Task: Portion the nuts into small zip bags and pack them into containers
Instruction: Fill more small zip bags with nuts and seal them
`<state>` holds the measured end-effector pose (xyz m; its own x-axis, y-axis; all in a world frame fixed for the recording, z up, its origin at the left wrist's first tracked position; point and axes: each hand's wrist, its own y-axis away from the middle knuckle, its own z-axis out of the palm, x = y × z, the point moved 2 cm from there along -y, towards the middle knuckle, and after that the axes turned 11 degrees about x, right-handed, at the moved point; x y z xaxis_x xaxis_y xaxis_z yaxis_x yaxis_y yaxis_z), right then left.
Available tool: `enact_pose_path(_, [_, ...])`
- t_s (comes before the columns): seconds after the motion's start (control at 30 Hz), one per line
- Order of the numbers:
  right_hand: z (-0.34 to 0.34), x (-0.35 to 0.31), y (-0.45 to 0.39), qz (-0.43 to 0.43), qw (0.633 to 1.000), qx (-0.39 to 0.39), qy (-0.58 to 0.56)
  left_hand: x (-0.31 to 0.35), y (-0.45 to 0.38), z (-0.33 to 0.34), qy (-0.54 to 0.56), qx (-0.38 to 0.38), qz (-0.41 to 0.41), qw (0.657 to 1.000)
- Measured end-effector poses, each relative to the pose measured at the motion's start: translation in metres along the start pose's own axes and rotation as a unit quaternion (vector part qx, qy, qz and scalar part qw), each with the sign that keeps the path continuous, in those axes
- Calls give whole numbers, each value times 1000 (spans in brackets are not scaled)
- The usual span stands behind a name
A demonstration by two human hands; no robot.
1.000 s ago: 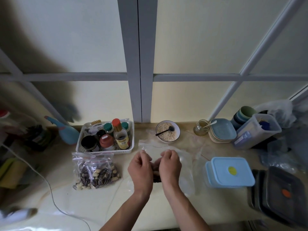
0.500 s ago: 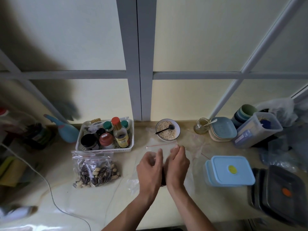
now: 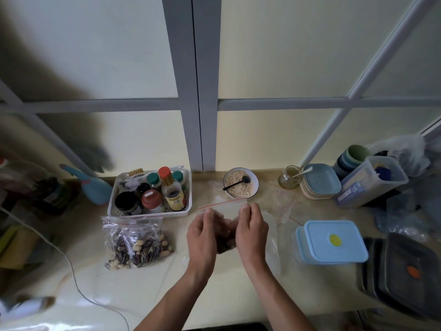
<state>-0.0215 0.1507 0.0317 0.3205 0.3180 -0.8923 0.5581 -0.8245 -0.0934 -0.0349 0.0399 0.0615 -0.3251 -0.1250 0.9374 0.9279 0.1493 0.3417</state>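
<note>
Head view, only cam. Landmark = small zip bag (image 3: 224, 209) w/ red seal line, held up just above the counter (image 3: 310, 295), centre of shot. Left hand (image 3: 202, 237) pinches its left top corner, right hand (image 3: 251, 231) pinches its right top corner; thumb and forefinger of each pressed together on the film just under the red strip, other fingers curled behind the bag. Dark nuts show through the bag's lower part between the two palms; count can't be told.

Around the bag: filled zip bags (image 3: 137, 242) of striped seeds and pale nuts lie to its left on the counter. White basket (image 3: 112, 206) of condiment jars sits behind-left. Bowl of oats (image 3: 241, 186) w/ black spoon just behind it. Light-blue lidded container (image 3: 334, 242) to its right, lid on; black containers (image 3: 405, 271) further right. Loose empty bags (image 3: 284, 206) lie right-behind, near it.

Handling, my read: film is thin, limp, slick; load is light but sags to the bottom, so the bag folds if held mid-body. Best hold = top corners at the stiffer zip strip, as now, then run pinched fingers along it to seal.

Orientation: seal edge on top, running left-right w/ slight tilt, right end higher; mouth points up and away from the person. Long axis hard to call, lower half hidden by hands.
</note>
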Motion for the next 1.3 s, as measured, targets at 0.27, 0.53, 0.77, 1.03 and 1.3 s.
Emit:
enact_pose_path(0.27, [0, 2, 8, 34, 999, -29, 15, -26, -10, -24, 11, -7, -184, 983])
enact_pose_path(0.53, [11, 13, 24, 18, 996, -90, 25, -34, -6, -36, -17, 57, -179, 982])
enact_pose_path(0.77, [12, 11, 27, 52, 994, -88, 33, -30, -4, -36, 1, 73, -198, 977])
enact_pose_path(1.03, [11, 11, 26, 86, 991, -99, 31, -26, -4, -33, -9, 51, -157, 986])
enact_pose_path(1.3, [1, 8, 29, 123, 986, -108, -14, -29, -1, -37, 0, 20, -148, 989])
